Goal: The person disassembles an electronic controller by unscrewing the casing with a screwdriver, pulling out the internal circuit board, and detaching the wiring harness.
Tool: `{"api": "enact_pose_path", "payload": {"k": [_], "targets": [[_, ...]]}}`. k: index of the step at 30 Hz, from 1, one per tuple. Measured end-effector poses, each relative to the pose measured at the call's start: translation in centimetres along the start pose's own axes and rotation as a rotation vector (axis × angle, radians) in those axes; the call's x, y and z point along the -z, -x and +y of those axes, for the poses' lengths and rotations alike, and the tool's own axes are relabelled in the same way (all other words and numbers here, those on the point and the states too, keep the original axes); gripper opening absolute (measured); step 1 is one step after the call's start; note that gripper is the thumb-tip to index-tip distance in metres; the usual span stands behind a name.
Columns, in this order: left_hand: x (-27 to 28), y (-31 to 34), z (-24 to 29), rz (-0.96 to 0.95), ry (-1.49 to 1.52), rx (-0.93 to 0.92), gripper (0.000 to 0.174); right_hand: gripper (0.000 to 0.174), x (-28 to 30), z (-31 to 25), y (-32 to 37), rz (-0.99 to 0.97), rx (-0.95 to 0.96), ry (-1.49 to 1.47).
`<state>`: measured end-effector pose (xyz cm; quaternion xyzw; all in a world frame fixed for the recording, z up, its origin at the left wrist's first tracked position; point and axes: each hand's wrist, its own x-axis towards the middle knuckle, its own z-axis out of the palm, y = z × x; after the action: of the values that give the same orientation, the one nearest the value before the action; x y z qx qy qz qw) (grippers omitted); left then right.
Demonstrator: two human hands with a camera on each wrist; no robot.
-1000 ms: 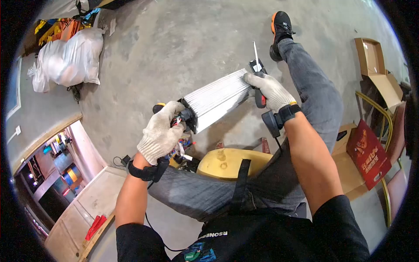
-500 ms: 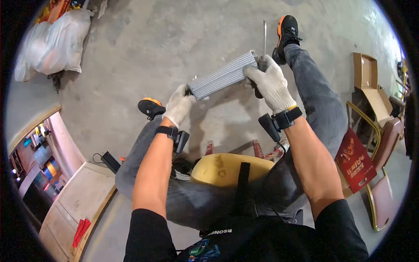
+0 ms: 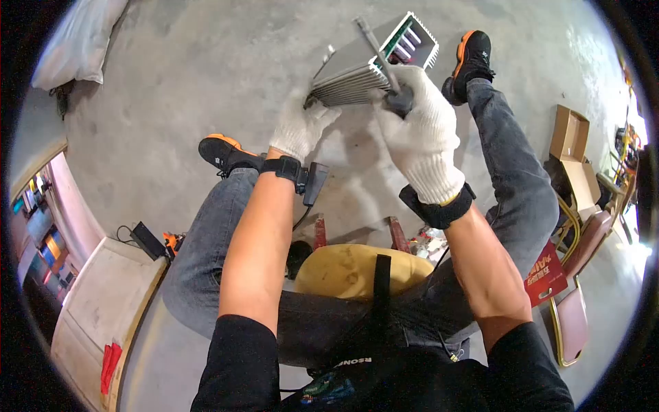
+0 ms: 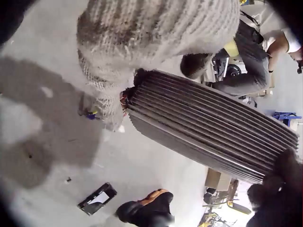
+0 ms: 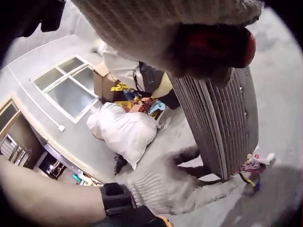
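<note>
A grey finned metal housing (image 3: 343, 86) is held up over the floor, tilted, its far end open. Inside that end a green circuit board (image 3: 392, 49) shows with several pale cylinders. My gloved left hand (image 3: 300, 127) grips the near left end, thumb and fingers round its edge; coloured wires (image 5: 255, 165) hang out there in the right wrist view. In my gloved right hand (image 3: 419, 137) is a screwdriver (image 3: 374, 44), its shaft pointing up and away across the housing. The screwdriver's red-ended handle (image 5: 248, 47) lies in the curled fingers, close against the fins.
Between my legs is a yellow seat (image 3: 357, 271). On the right are an open cardboard box (image 3: 573, 137), a red printed bag (image 3: 547, 275) and a pink chair (image 3: 570, 323). A pale panel (image 3: 103, 295) with wooden edging stands at left, a white sack (image 3: 75, 48) farther back.
Both hands have moved forward, away from my body, with the housing. It has turned from showing its long ribbed side to showing its open end. The screwdriver shaft now leans left across it.
</note>
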<state>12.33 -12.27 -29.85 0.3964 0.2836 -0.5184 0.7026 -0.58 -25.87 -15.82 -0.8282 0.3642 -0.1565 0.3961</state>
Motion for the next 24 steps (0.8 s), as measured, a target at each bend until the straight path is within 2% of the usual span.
{"api": "enact_pose_path", "payload": {"k": [1,3,4,5,7,8,9,11,12,13,15,16,17,19,22,24], "targets": [[-0.5,-0.4,-0.2,-0.01,0.007,0.001,0.041,0.03,0.2,-0.4,0.1,0.002,0.007,0.01],[-1.3,-0.8,-0.2,-0.106,0.055,-0.037,0.049,0.036,0.6,-1.1,0.3,-0.053,0.185,0.112],[-0.6,-2.6,-0.7,-0.1,0.074,-0.025,0.042,0.039,0.3,-0.8,0.7,-0.081,0.219,0.145],[-0.4,-2.2,-1.2,-0.247,-0.703,-0.462,0.042,0.038,0.1,-0.8,1.0,-0.124,0.232,0.171],[-0.2,-3.6,-1.6,-0.111,0.005,-0.022,0.04,0.039,-1.1,0.2,2.0,-0.237,0.194,0.194],[-1.0,-2.3,-1.8,-0.049,0.065,-0.056,0.04,0.038,-1.6,0.6,2.5,-0.248,0.218,0.202],[-1.2,-1.3,-1.7,-0.035,0.061,-0.048,0.036,0.038,-2.3,0.8,2.7,-0.251,0.219,0.196],[0.8,-0.2,-2.0,-0.153,-0.217,-0.146,0.032,0.033,-3.7,0.8,3.9,-0.324,0.209,0.261],[1.5,0.5,-2.6,-0.101,-0.202,-0.132,0.03,0.03,-4.4,1.0,4.3,-0.404,0.178,0.256],[1.4,0.9,-2.6,-0.056,-0.187,-0.124,0.028,0.03,-4.9,1.0,4.6,-0.401,0.172,0.256],[5.7,-2.0,-3.8,-0.153,-0.041,0.014,0.037,0.027,-5.5,0.8,5.3,-0.51,0.175,0.241],[5.9,-0.5,-3.6,-0.078,-0.08,0.026,0.035,0.023,-6.0,0.7,5.5,-0.551,0.166,0.289],[3.7,2.4,-3.4,0.009,0.053,0.064,0.034,0.023,-6.2,0.8,5.7,-0.553,0.167,0.288],[3.8,2.8,-3.0,0.044,-0.061,-0.007,0.035,0.018,-6.9,1.0,5.8,-0.611,0.214,0.317],[4.0,3.5,-1.9,0.128,-0.215,0.07,0.038,0.017,-7.4,1.9,5.9,-0.623,0.289,0.307],[4.1,4.3,-1.4,0.172,-0.251,0.038,0.038,0.019,-7.5,2.5,5.7,-0.645,0.321,0.337]]}}
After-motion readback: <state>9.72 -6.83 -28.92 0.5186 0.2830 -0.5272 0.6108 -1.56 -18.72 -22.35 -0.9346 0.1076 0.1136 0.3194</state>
